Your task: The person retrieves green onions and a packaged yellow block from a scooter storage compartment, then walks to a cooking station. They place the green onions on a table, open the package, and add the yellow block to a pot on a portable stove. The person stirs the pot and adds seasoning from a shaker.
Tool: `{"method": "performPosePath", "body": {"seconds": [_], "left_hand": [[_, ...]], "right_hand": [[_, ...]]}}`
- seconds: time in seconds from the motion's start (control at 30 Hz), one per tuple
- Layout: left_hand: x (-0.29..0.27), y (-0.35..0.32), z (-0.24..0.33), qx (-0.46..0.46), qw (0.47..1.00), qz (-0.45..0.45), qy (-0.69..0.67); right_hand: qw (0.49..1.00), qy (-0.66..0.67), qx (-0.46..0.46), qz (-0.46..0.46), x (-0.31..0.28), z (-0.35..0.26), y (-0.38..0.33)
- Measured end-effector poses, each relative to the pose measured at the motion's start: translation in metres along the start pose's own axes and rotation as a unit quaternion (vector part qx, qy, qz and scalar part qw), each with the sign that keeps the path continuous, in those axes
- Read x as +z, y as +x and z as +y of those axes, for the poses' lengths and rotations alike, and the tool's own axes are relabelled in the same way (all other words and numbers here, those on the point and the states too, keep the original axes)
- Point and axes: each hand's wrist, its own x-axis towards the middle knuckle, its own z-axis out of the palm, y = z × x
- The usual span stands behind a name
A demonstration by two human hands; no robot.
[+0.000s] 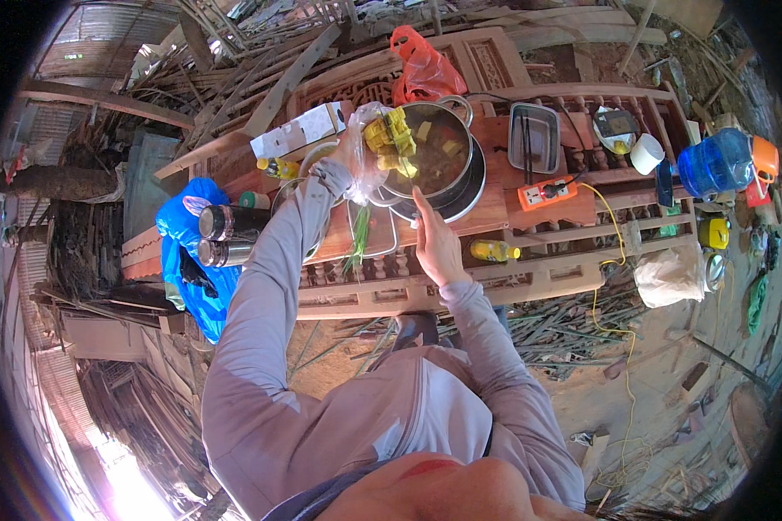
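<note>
A clear plastic bag (367, 178) is gripped in my left hand (343, 156), whose fingers are partly hidden by it. Yellow chunks (389, 135) show at the bag's right side, over the left part of a metal pot (467, 130). Inside the pot, brownish liquid (439, 161) holds some pale yellow pieces. My right hand (439, 247) is at the pot's near side, empty, with its fingers stretched toward the rim. Below the pot sits a dark round cooker with a pale rim (469, 204).
An orange power strip (547, 193) and a metal tray (534, 139) lie right of the pot. Green stalks (360, 233) and a yellow bottle (495, 251) are nearer me. Two flasks (230, 223) and a blue bag (182, 260) stand left. An orange-red bag (426, 69) rests behind the pot.
</note>
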Motion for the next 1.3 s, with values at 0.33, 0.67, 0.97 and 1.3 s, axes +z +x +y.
{"method": "performPosePath", "body": {"seconds": [0.33, 0.67, 0.97, 1.3], "left_hand": [[0.000, 0.003, -0.006, -0.007, 0.999, -0.029, 0.032], [0.003, 0.006, 0.002, -0.021, 0.998, -0.041, 0.033], [-0.008, 0.011, -0.004, -0.043, 0.998, 0.044, 0.022], [-0.013, 0.014, 0.007, -0.140, 0.983, 0.017, 0.116]], "right_hand": [[0.999, 0.023, -0.024, 0.037, -0.005, -0.003, 0.020], [0.999, 0.019, -0.009, 0.034, 0.000, 0.009, 0.002], [0.998, -0.052, 0.043, 0.010, -0.002, 0.002, 0.007], [0.993, -0.066, 0.059, 0.072, -0.012, 0.004, 0.009]]}}
